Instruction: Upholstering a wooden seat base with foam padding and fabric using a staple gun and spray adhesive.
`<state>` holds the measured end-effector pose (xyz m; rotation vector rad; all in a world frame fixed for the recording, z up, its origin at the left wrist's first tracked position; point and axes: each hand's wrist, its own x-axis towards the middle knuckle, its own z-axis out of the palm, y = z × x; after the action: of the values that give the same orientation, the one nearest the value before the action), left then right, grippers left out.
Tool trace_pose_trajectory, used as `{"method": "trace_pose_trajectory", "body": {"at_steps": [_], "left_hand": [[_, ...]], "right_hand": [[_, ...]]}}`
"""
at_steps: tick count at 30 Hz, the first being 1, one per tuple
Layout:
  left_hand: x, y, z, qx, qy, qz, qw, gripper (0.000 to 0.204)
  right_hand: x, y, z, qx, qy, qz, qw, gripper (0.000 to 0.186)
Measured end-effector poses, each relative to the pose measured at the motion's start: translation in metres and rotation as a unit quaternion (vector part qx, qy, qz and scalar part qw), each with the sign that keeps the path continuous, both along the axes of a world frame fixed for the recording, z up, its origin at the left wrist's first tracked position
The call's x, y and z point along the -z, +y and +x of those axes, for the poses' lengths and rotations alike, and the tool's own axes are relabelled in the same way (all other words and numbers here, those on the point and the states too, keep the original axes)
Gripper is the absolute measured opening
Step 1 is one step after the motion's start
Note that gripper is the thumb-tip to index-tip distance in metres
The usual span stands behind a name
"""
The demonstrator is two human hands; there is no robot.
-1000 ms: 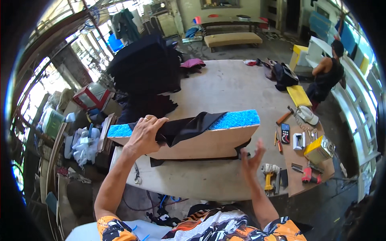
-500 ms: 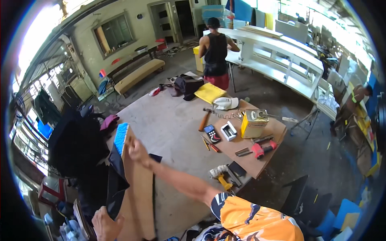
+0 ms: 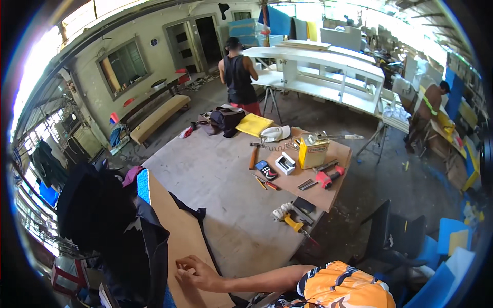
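Note:
A long tan wooden board (image 3: 172, 215) lies across the near left of the table, with bright blue foam (image 3: 144, 186) along its far left edge. Dark fabric (image 3: 153, 236) hangs over the board's left side, and more of it shows beyond the right edge. My right hand (image 3: 201, 275) rests at the near part of the board, fingers bent and apart, holding nothing that I can see. My left hand is out of view.
On the table's right lie a hammer (image 3: 254, 156), a yellow can (image 3: 313, 152), a red power tool (image 3: 330, 177) and a yellow-handled tool (image 3: 291, 219). A person (image 3: 239, 77) stands by a white cabinet (image 3: 313, 72); another person (image 3: 430, 110) works at far right.
My right hand has moved from the board's far end back to its near part, its grip loosened. My left hand has left the view. The whole view has shifted slightly.

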<state>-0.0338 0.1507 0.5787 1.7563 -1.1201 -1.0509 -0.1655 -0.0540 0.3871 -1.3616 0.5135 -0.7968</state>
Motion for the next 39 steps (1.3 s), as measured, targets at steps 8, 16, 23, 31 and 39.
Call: {"method": "trace_pose_trajectory", "body": {"at_steps": [8, 16, 23, 31, 39], "left_hand": [[0.0, -0.017, -0.089, 0.124, -0.334, -0.072, 0.932, 0.021], [0.062, -0.048, -0.144, 0.277, -0.4, -0.243, 0.839, 0.014], [0.073, -0.076, -0.186, 0.368, -0.277, -0.289, 0.839, 0.011], [0.159, -0.078, -0.068, 0.015, 0.035, -0.446, 0.894, 0.036], [0.26, -0.07, -0.069, -0.01, -0.009, -0.222, 0.975, 0.08]], "right_hand": [[-0.049, 0.019, -0.016, -0.049, -0.059, 0.332, 0.94, 0.045], [-0.103, -0.035, -0.06, 0.012, 0.156, 0.213, 0.964, 0.072], [-0.089, -0.036, -0.104, 0.189, 0.139, 0.214, 0.948, 0.041], [-0.009, -0.031, -0.116, 0.166, 0.111, 0.152, 0.968, 0.04], [-0.01, -0.013, -0.079, 0.185, 0.079, 0.184, 0.962, 0.045]]}}
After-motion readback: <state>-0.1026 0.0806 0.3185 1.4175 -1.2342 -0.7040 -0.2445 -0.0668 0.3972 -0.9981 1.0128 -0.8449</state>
